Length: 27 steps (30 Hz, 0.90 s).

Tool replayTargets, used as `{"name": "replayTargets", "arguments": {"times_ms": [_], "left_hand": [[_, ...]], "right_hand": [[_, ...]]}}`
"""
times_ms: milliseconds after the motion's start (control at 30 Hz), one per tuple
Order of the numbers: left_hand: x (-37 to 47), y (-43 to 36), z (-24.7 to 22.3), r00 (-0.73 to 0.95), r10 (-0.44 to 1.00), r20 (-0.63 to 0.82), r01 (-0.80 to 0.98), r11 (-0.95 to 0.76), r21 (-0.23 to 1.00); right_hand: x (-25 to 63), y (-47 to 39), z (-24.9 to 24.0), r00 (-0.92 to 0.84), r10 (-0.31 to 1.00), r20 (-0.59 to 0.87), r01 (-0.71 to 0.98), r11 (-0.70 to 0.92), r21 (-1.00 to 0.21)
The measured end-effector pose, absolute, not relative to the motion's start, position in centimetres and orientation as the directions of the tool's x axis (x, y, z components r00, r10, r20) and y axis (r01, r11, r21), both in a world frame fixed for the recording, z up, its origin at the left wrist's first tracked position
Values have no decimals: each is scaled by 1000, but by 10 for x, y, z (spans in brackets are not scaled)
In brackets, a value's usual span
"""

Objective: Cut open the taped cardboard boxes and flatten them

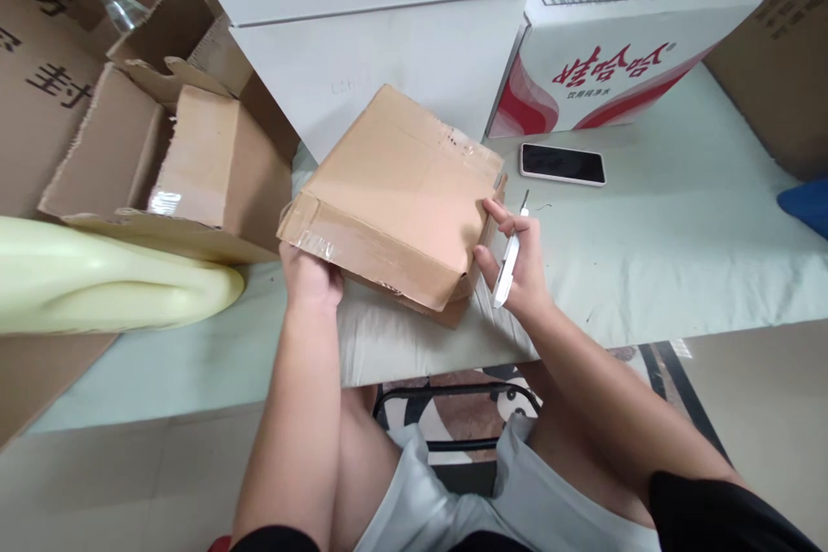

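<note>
The left hand (311, 278) grips the flat brown cardboard box (401, 190) at its 8 o'clock corner, by shiny, wrinkly tape (316, 243); the box sits over soft, creased green cloth (660, 259); the right hand (527, 263), at 4 o'clock, clasps a slim white cutter (509, 266), fingertips touching the box; a smooth phone (562, 164) lies at 3 o'clock.

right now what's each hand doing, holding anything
Left hand: closed on the cardboard box at its left corner.
Right hand: holding the white cutter, fingers at the box's right edge.
</note>
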State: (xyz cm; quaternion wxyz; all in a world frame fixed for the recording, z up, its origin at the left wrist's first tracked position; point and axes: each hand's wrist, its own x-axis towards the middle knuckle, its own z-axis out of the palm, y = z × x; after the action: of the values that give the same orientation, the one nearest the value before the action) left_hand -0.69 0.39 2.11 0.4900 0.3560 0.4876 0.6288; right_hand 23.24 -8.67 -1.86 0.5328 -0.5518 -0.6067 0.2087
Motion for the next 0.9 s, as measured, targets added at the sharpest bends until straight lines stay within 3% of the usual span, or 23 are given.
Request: {"name": "replayTargets", "arguments": {"times_ms": [333,600,767,900], "left_hand": [[-13,6,16,-155,977,-146,-372,79,925],[-16,9,10,-101,968,-231,-365,180,914],[-18,9,13,-97,977,-188,-401,135,906],[-19,7,16,-158,979,-132,-514,33,857]], "right_hand": [[233,-83,-27,94,905,414,475,325,-818],[235,-77,-30,0,962,275,517,235,-823],[230,-75,-33,-21,975,220,541,196,-818],[223,-76,-36,-97,990,104,665,142,-733]]}}
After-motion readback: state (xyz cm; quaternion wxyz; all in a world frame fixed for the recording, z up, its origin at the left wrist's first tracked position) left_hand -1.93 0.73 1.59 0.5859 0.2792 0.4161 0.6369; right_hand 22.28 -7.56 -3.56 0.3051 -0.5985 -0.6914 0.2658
